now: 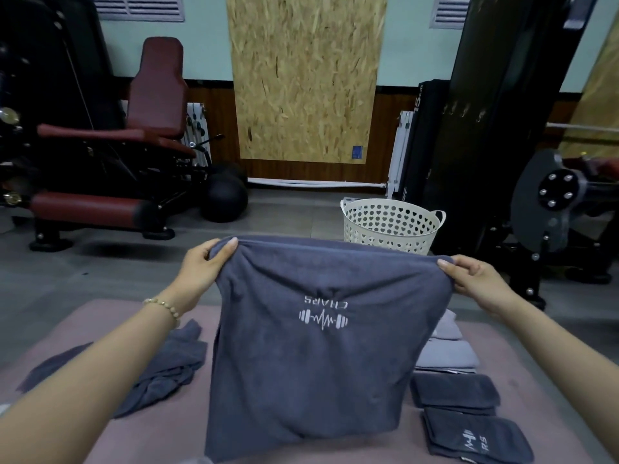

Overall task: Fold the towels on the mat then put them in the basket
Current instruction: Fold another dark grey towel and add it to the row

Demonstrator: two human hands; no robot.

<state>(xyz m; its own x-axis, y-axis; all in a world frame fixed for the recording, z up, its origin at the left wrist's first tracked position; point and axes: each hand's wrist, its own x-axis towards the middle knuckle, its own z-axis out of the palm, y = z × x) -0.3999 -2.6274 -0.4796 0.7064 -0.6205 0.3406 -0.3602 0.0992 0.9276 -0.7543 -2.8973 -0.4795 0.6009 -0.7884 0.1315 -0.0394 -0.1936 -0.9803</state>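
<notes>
Dark grey towel [315,346], white dumbbell logo upside down, hangs mid-frame over pink mat [150,437]. My left hand [201,266] and right hand [475,279] pinch its top corners, fingers curled. Crumpled towel [160,370] lower left. Held towel partly hides folded towels [455,391] lower right. Basket [392,226] behind, right of centre.

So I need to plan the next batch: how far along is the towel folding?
Done: a pale folded stack and two dark folded towels lie on the right of the mat. In hand: left hand and right hand pinch the top edge of a grey towel, held up. Left: the crumpled towel, then moving all into the basket, where none shows.
</notes>
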